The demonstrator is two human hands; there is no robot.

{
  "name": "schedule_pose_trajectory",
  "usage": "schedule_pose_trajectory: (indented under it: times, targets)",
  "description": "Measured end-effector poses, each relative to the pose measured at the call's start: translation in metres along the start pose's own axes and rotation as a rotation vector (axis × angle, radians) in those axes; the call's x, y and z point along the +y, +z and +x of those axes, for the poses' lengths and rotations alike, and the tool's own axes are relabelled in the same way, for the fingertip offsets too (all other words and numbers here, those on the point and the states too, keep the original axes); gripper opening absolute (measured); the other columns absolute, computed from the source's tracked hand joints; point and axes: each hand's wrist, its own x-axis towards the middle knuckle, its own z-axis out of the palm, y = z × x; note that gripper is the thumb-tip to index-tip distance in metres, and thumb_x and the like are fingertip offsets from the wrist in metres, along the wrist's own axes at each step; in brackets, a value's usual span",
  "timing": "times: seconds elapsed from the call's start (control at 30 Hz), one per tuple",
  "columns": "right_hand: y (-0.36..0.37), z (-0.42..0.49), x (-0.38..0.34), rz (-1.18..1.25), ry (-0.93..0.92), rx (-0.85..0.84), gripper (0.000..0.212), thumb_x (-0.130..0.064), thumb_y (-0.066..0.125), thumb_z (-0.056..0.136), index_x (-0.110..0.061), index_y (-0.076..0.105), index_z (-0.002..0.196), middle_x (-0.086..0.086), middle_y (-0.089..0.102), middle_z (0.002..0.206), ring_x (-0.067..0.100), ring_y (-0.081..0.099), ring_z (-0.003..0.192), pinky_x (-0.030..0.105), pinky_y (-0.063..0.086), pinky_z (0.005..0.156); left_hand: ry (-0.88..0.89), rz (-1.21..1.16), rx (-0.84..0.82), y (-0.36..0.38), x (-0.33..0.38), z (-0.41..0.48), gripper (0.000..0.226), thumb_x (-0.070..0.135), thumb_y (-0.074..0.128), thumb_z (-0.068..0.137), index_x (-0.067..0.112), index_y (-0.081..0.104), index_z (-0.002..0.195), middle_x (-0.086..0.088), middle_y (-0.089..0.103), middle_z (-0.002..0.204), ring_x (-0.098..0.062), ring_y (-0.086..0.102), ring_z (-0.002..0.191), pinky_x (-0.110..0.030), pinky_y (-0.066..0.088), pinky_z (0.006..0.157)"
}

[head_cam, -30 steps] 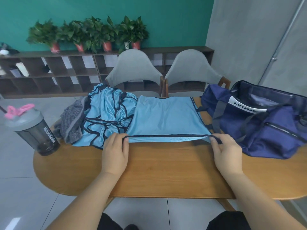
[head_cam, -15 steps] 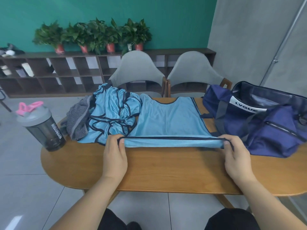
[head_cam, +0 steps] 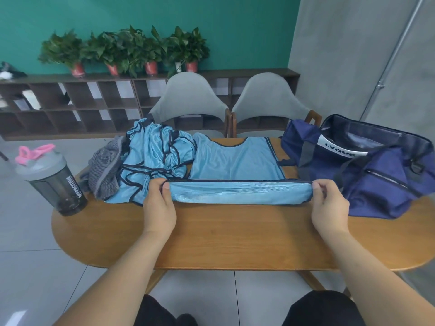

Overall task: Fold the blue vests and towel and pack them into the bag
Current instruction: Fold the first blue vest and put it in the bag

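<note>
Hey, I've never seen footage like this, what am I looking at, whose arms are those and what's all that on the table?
No machine here: a person wears a camera on the head, looking forward and down, so both arms are their own. The left hand and right hand each pinch a near corner of a light blue vest spread on the wooden table, its hem raised. Left of it lie a heap of more vests, a grey towel and a shaker bottle. An open navy bag sits on the right.
</note>
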Motion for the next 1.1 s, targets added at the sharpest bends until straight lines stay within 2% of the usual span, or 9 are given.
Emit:
schedule_pose_trajectory:
  times: [0.13,0.27,0.4,0.47,0.57,0.7,0.83,0.97,1.1]
  targets:
    - [0.000,-0.003,0.000,0.052,-0.046,0.001,0.012,-0.022,0.047,0.110,-0.016,0.057,0.113,0.000,0.064,0.099,0.020,0.056,0.088,0.023,0.033,0.068,0.085,0.007,-0.054,-0.006,0.002,-0.008,0.016,0.029,0.038,0.112,0.021,0.052,0.115,0.003,0.058,0.082,-0.014,0.057,0.072,-0.042,0.045,0.068]
    - [0.006,-0.005,0.010,0.071,-0.057,-0.086,0.010,-0.021,0.045,0.110,-0.023,0.053,0.115,-0.003,0.064,0.105,0.017,0.059,0.094,0.009,0.038,0.074,0.075,0.017,-0.065,-0.005,-0.006,-0.013,0.017,0.027,0.040,0.112,0.019,0.054,0.117,0.003,0.061,0.086,-0.009,0.058,0.077,-0.041,0.048,0.073]
    - [0.006,-0.002,0.020,0.000,-0.108,-0.214,0.019,-0.017,0.045,0.110,-0.027,0.056,0.122,-0.007,0.064,0.102,0.003,0.060,0.092,0.008,0.039,0.075,0.057,0.052,-0.089,-0.002,-0.009,-0.011,0.021,0.024,0.045,0.111,0.011,0.058,0.122,0.007,0.062,0.093,-0.014,0.057,0.081,-0.037,0.046,0.078]
    - [0.005,-0.001,0.023,-0.040,-0.141,-0.258,0.025,-0.014,0.046,0.109,-0.026,0.058,0.127,-0.008,0.063,0.102,0.003,0.059,0.096,0.013,0.041,0.081,0.052,0.070,-0.113,-0.002,-0.011,-0.010,0.023,0.023,0.046,0.111,0.010,0.059,0.125,0.007,0.062,0.099,-0.015,0.058,0.090,-0.034,0.045,0.083]
    - [0.004,-0.001,0.027,-0.110,-0.188,-0.330,0.032,-0.007,0.050,0.106,-0.019,0.060,0.134,-0.004,0.065,0.119,0.010,0.060,0.109,0.027,0.045,0.099,0.033,0.074,-0.168,-0.001,-0.016,-0.011,0.025,0.024,0.048,0.110,0.011,0.059,0.128,0.007,0.064,0.108,-0.014,0.060,0.102,-0.031,0.046,0.090]
    - [0.007,-0.004,0.027,-0.248,-0.243,-0.392,0.038,-0.013,0.061,0.102,-0.016,0.060,0.140,0.003,0.061,0.130,0.019,0.058,0.118,0.029,0.041,0.099,-0.006,0.057,-0.200,0.002,-0.020,-0.011,0.024,0.025,0.056,0.107,0.015,0.059,0.129,0.008,0.066,0.113,-0.012,0.061,0.108,-0.029,0.047,0.096]
    - [0.009,-0.005,0.027,-0.315,-0.259,-0.356,0.037,-0.011,0.066,0.099,-0.016,0.064,0.136,0.006,0.061,0.122,0.024,0.061,0.109,0.028,0.040,0.093,0.011,0.064,-0.214,0.001,-0.019,-0.012,0.021,0.025,0.062,0.105,0.018,0.063,0.124,0.009,0.068,0.108,-0.011,0.064,0.104,-0.030,0.051,0.094]
    - [0.009,-0.005,0.029,-0.313,-0.251,-0.251,0.027,-0.010,0.067,0.098,-0.009,0.069,0.125,0.007,0.063,0.112,0.029,0.062,0.103,0.028,0.040,0.089,0.013,0.068,-0.164,-0.001,-0.018,-0.013,0.016,0.027,0.056,0.108,0.019,0.059,0.121,0.009,0.067,0.106,-0.014,0.064,0.105,-0.038,0.054,0.092]
    - [0.000,-0.010,0.019,-0.111,-0.176,-0.149,0.015,-0.015,0.063,0.102,-0.014,0.064,0.117,-0.002,0.066,0.106,0.014,0.059,0.099,0.020,0.038,0.085,0.086,-0.009,-0.059,-0.007,-0.010,-0.020,0.010,0.029,0.049,0.110,0.023,0.052,0.117,0.013,0.062,0.090,-0.009,0.059,0.079,-0.040,0.050,0.072]
